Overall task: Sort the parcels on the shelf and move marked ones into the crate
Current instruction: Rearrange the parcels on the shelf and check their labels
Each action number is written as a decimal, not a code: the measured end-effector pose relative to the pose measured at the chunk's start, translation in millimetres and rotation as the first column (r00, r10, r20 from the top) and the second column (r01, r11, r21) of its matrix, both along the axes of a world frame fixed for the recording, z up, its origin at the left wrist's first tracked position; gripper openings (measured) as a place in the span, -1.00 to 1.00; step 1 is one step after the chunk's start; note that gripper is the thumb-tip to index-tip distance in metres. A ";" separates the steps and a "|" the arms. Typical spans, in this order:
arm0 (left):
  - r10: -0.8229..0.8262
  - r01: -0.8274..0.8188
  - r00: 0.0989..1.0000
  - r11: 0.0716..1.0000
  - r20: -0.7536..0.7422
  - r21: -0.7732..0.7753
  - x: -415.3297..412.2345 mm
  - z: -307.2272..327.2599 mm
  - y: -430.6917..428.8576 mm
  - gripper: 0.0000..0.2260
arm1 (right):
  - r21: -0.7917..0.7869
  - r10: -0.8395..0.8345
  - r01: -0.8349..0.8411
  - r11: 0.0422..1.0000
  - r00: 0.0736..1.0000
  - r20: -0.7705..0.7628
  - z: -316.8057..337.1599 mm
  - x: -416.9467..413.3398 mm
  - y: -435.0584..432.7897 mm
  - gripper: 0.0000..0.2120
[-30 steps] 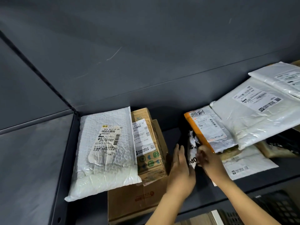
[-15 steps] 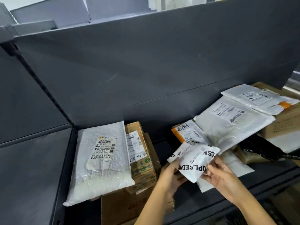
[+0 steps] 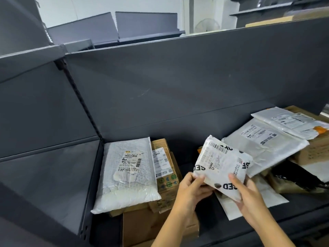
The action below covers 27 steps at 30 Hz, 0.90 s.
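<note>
While I held the small white parcel [image 3: 220, 164] up over the middle of the shelf [image 3: 302, 220], both my hands gripped it. My left hand [image 3: 188, 191] pinched its near left corner with the thumb on top. My right hand [image 3: 249, 198] held its near right edge, thumb across the face and the other fingers [image 3: 238, 205] curled underneath. The parcel tilted, its far end raised toward the back wall.

It was a soft, crinkled plastic bag, plump and roughly square, printed with heavy black block letters; "SED" could be read along the near edge. A shipping label with a barcode covered most of its face, the print too small to read.

To the left lay a white bubble mailer [image 3: 124, 172], dimpled and bulging, its label wrinkled, resting on a brown cardboard box [image 3: 165, 175] that bore a label and green symbols. To the right, a large glossy white mailer [image 3: 263, 147] overlapped other packets, and beyond it lay another white mailer [image 3: 288, 122] with an orange strip.
</note>
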<state>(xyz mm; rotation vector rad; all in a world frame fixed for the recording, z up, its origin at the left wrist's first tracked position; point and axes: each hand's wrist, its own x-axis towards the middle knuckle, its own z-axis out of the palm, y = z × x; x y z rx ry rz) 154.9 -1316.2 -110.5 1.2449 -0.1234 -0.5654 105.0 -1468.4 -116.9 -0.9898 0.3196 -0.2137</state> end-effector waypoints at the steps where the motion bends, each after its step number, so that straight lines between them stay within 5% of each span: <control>1: -0.019 0.018 1.000 1.000 0.012 0.014 1.2 6.0 8.1 -0.75 | -0.015 0.069 -0.069 0.997 0.998 -0.010 4.1 -0.9 -3.1 -0.66; 3: -0.043 0.043 0.999 0.999 0.022 0.027 4.9 16.4 23.7 -0.71 | -0.066 0.238 -0.242 0.968 0.970 -0.051 12.4 -0.5 -7.3 -0.59; 5: -0.044 0.043 0.999 0.998 0.021 0.043 8.3 23.8 37.1 -0.75 | -0.187 0.357 -0.376 0.908 0.925 -0.127 21.7 4.9 -6.6 -0.32; 9: 0.134 -0.135 0.991 0.990 -0.018 -0.036 10.4 25.6 52.9 -0.81 | -0.195 0.223 -0.228 0.954 0.974 -0.047 32.7 25.6 14.2 -0.08; 11: 0.315 -0.331 0.941 0.930 -0.121 -0.160 12.2 25.6 56.6 -0.82 | -0.120 0.128 -0.129 0.984 0.992 -0.014 33.1 34.1 33.2 -0.16; 15: 0.513 -0.532 0.846 0.824 -0.143 -0.195 15.3 25.7 67.9 -0.79 | -0.162 0.291 -0.298 0.941 0.955 -0.066 28.5 40.0 97.5 -0.74; 19: 0.587 -0.583 0.809 0.793 -0.033 -0.175 19.0 30.8 93.5 -0.75 | -0.182 0.260 -0.269 0.946 0.963 -0.073 27.9 52.6 131.3 -0.74; 27: 0.568 -0.601 0.793 0.789 0.218 0.129 49.5 31.1 131.1 -0.85 | -0.365 0.196 -0.203 0.909 0.979 -0.057 35.8 88.2 138.3 -0.54</control>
